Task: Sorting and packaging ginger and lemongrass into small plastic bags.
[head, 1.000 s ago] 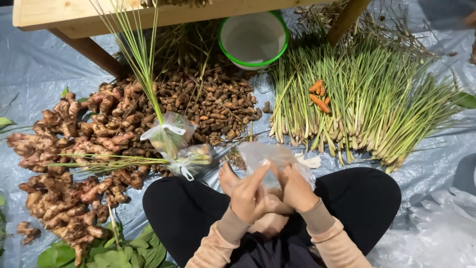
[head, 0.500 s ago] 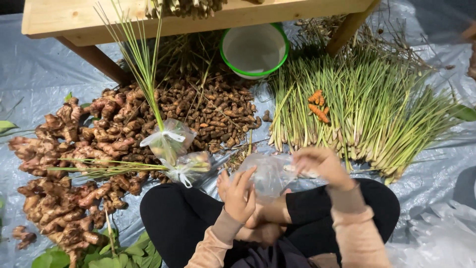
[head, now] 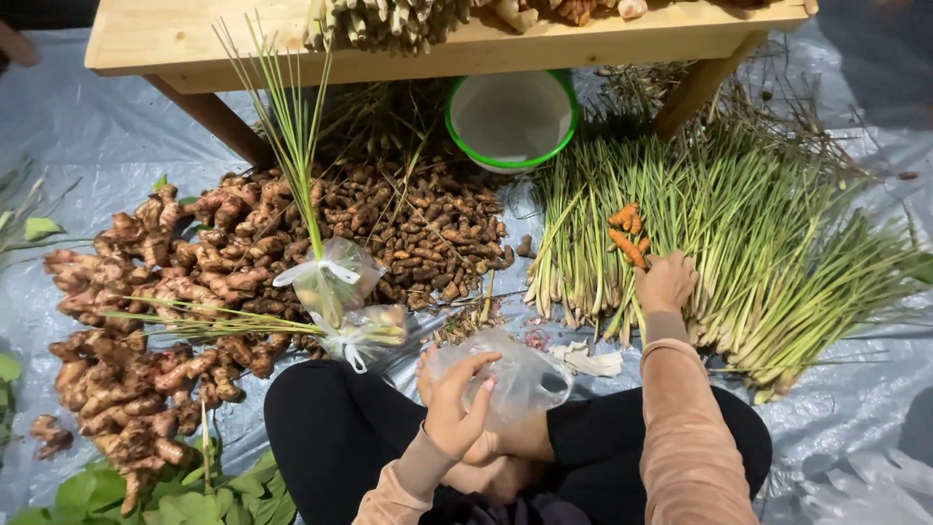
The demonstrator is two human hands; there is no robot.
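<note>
1. The person sits cross-legged on a grey plastic sheet [head: 87,146] that covers the ground; the black-clad knees sit at the near edge of the view.
2. The left hand [head: 457,403] pinches a clear plastic bag [head: 515,374] over the lap, thumb and fingers closed on the bag's near side.
3. Green leaves [head: 185,496] lie at the near left corner of the sheet.
4. The right hand [head: 666,282] reaches forward and rests on the cut ends of the lemongrass stalks [head: 739,224]. Its fingers curl down into the stalks; whether they grip a stalk cannot be told.
5. Two filled, tied plastic bags [head: 340,292], each with grass blades sticking out, lie just left of the empty bag, against the root pile.
6. A pile of ginger-like roots [head: 146,311] runs along the left side of the sheet.
7. A pile of smaller brown rhizomes [head: 428,224] occupies the centre, beyond the tied bags.
8. Several orange root pieces [head: 627,233] lie on the lemongrass, just beyond the right hand.
9. A green-rimmed bowl [head: 512,117] stands under the wooden bench [head: 175,44] at the far edge.
</note>
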